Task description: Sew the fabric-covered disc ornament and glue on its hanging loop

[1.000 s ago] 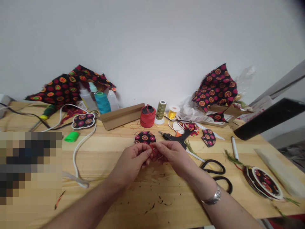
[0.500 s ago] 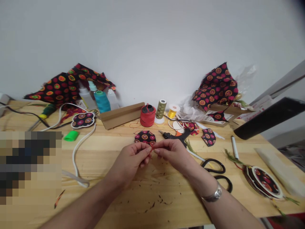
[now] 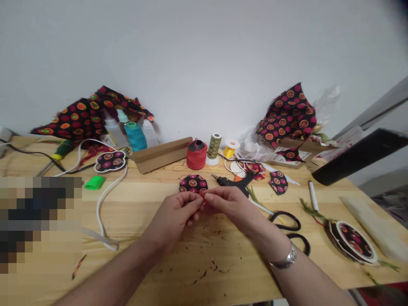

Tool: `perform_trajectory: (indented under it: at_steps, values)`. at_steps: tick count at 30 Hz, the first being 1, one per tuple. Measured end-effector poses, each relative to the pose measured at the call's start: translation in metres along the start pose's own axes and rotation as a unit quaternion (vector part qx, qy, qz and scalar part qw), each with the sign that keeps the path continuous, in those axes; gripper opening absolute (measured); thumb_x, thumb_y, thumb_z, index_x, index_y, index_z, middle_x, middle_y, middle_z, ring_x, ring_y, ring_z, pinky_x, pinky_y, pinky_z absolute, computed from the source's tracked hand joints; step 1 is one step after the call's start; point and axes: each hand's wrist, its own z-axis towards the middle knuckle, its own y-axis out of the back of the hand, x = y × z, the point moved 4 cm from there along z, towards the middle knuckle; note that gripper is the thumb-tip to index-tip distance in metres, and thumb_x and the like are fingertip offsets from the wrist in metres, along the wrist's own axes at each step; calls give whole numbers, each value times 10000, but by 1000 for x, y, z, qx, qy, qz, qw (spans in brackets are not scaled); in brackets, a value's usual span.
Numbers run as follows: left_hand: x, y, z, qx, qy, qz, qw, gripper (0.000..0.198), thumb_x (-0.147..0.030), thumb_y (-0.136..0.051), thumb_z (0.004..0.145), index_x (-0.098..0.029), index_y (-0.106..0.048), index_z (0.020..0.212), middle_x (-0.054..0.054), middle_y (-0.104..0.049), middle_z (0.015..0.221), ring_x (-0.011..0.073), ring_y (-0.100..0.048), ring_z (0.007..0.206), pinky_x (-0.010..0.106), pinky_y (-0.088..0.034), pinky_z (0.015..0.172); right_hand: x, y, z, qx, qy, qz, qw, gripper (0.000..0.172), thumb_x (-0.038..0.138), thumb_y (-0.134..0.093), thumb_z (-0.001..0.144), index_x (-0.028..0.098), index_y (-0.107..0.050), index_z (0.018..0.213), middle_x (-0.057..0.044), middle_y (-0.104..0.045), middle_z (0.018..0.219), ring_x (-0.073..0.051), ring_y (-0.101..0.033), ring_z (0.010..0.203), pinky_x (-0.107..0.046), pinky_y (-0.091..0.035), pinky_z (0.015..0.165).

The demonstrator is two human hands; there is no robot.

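Close together over the middle of the table, my left hand and my right hand both pinch a small length of red thread. Most of the thread is hidden by the fingertips. Just beyond the fingers lies a round patterned fabric piece, partly covered by them. A spool of red thread stands behind it. Near my right hand lies a black glue gun, and scissors with black handles rest beside my right forearm, which wears a silver bracelet.
Olive and yellow spools and a cardboard strip line the back. At left are a teal spool, a flower-shaped piece, a green cap and a white cord. A round patterned ornament lies at right.
My right fingertips have closed in against my left fingertips, so less of the red thread shows. The things on the table stay where they were.
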Motion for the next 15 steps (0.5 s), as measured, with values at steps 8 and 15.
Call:
perform_trajectory:
  at_steps: [8,15]
  values:
    - [1,1,-1,0,4,-16,1000,146,-272,-649,673,-148,-601,613,-45,-513,491,65,-393,439,175,-277,427,-10,0,5,-89,-29,51,994,239,307,-729,598,127,-696,751,8,-609,599,-56,-446,482,-201,-349,477]
    - [1,-1,-1,9,8,-42,999,141,-248,-643,680,-132,-610,606,-32,-529,496,60,-410,441,175,-286,423,-6,4,4,-133,3,4,991,96,225,-675,630,138,-679,670,43,-539,494,-57,-419,446,-203,-344,456]
